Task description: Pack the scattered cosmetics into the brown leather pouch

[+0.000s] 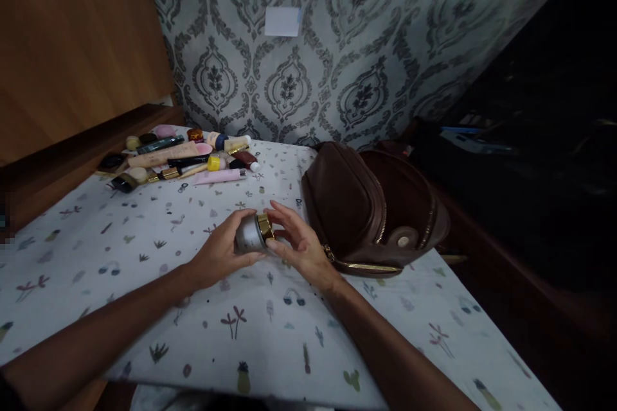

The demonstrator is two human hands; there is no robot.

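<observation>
A small grey jar [249, 235] with a gold lid [265, 227] is held above the middle of the patterned cloth, tilted on its side. My left hand [222, 249] wraps round the jar's body, thumb below and fingers above. Around the gold lid at the jar's right end are the fingers of my right hand [303, 245], curved, with thumb and fingertips at its edge. Just right of my right hand lies a brown leather bag [344, 199], unzipped, its inside partly showing.
Several cosmetic tubes, jars and brushes [168, 155] lie in a heap at the back left of the cloth-covered table [270, 334]. A wooden cabinet [81, 45] stands at left, a patterned wall behind. Dark things fill the right side.
</observation>
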